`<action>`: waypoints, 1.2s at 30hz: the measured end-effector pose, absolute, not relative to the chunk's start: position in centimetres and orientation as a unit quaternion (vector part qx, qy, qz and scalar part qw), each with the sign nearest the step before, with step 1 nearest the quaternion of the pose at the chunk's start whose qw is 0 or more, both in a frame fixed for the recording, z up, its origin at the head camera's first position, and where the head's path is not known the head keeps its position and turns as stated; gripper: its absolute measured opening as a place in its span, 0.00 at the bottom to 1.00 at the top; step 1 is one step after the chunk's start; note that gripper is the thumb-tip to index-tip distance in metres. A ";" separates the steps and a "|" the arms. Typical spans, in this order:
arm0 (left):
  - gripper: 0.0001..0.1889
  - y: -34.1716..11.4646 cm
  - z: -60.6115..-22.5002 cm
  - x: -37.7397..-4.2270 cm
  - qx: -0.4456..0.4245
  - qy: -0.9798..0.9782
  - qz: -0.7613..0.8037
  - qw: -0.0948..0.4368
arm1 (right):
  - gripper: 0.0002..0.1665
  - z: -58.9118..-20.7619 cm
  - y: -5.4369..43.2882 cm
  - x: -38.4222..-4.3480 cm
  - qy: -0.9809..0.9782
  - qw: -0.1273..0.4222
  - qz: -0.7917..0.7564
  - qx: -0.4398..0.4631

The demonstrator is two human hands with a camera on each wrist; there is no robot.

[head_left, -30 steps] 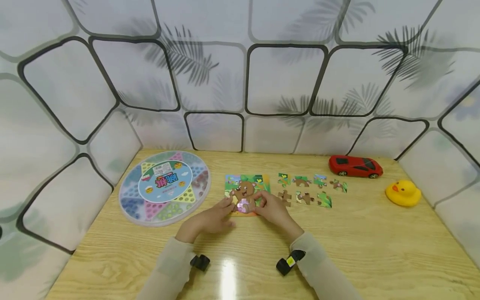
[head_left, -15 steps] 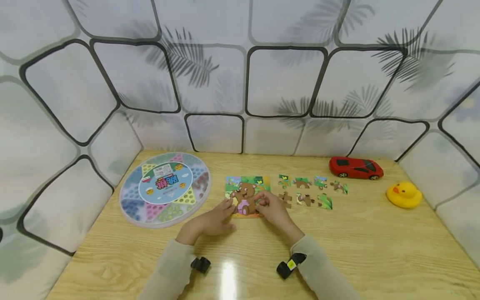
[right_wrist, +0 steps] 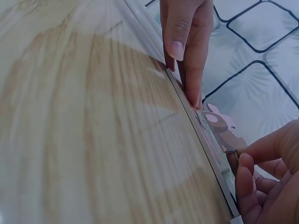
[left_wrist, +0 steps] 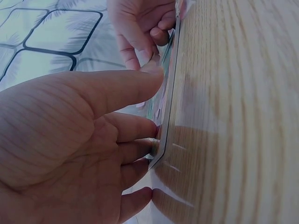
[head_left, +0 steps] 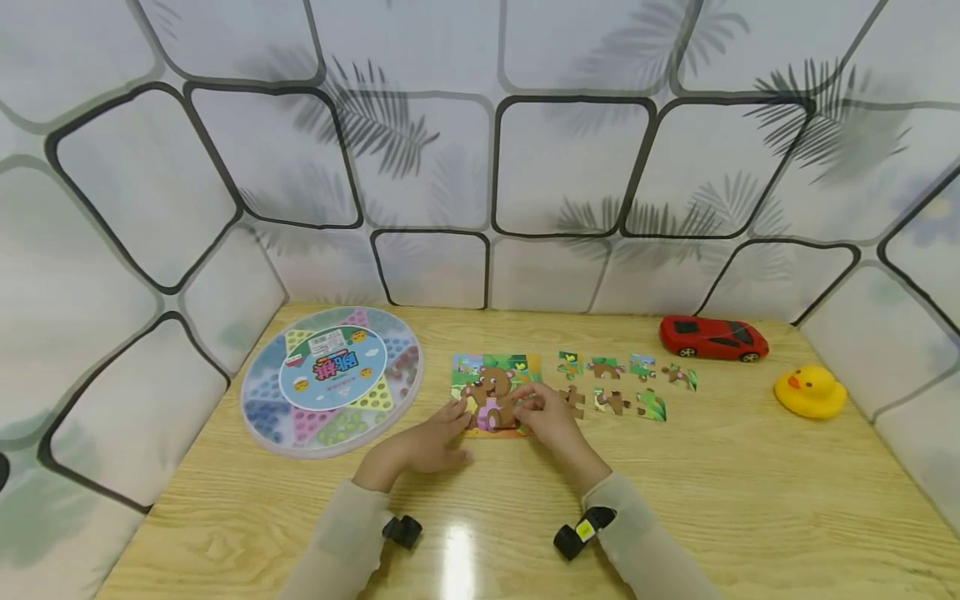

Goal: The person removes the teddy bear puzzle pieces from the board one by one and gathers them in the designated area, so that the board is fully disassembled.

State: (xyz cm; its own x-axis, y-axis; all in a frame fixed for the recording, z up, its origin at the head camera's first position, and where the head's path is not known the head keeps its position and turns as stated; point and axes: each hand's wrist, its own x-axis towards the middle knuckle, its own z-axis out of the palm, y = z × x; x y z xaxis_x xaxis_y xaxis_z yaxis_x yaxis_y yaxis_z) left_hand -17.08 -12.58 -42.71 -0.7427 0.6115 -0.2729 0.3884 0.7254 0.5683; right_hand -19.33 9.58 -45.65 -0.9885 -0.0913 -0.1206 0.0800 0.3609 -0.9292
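Note:
A jigsaw puzzle with a brown bear picture point(head_left: 474, 362) lies in a flat tray in front of me. My left hand point(head_left: 425, 439) rests its fairly straight fingertips on the tray's left side, with the thumb held apart. At the right side of the puzzle, my right hand point(head_left: 553, 418) pinches a puzzle piece point(right_wrist: 223, 129) between thumb and fingers. This brown and pink piece stands tilted up from the tray in the right wrist view. Part of its edge is hidden behind the fingers. In the left wrist view the tray's edge point(left_wrist: 169, 109) shows beside the left fingertips.
Several loose puzzle pieces point(head_left: 606, 367) lie in two rows right of the tray. A round Chinese checkers board point(head_left: 405, 398) is at the left. Farther right are a red toy car point(head_left: 712, 337) and a yellow rubber duck point(head_left: 810, 392). A patterned cloth wall point(head_left: 570, 167) stands behind.
The right fingers have shifted slightly to the right, and the bear piece between them now looks more raised. The left hand stays on the tray.

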 end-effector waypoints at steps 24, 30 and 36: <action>0.35 -12.7 -42.6 -16.8 0.288 0.897 0.257 0.217 | 0.12 -44.7 15.7 -18.4 0.785 0.084 -0.613 0.019; 0.35 -12.6 -42.5 -16.7 0.281 0.897 0.261 0.220 | 0.16 -43.8 19.7 -18.4 0.781 0.070 -0.619 0.041; 0.35 -12.5 -42.6 -16.9 0.283 0.898 0.255 0.220 | 0.18 -43.3 23.5 -17.9 0.765 0.056 -0.638 0.066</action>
